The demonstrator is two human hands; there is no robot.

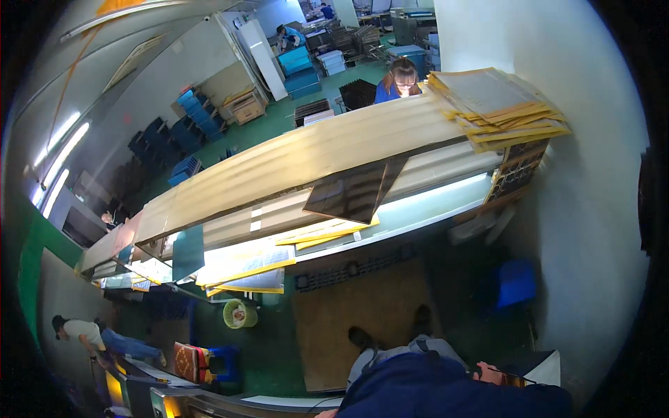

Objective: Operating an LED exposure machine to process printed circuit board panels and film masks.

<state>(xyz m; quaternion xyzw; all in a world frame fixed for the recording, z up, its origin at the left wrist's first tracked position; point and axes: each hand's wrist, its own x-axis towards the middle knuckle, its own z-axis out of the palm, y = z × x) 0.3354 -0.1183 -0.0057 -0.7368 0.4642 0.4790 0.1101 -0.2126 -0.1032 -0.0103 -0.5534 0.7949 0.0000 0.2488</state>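
At my right side, my right hand (489,374) is small and dim, with its fingers looking curled. An orange-brown thing (514,381) sits right beside it, too unclear to name; whether the fingers hold it is hard to see. A white panel edge (548,369) stands just past that. Only a sliver of my left hand (326,414) shows at the lower edge, near a pale ledge (279,401); its fingers are hidden. My body and feet are over a brown mat (362,313).
Ahead runs a long lit bench with a cream shelf (300,164). Yellow-edged sheets (502,97) are stacked at its right end. A dark panel (345,194) leans there. A green basket (240,315), blue stool (516,283) and red-topped seat (187,362) stand around. Several people work nearby.
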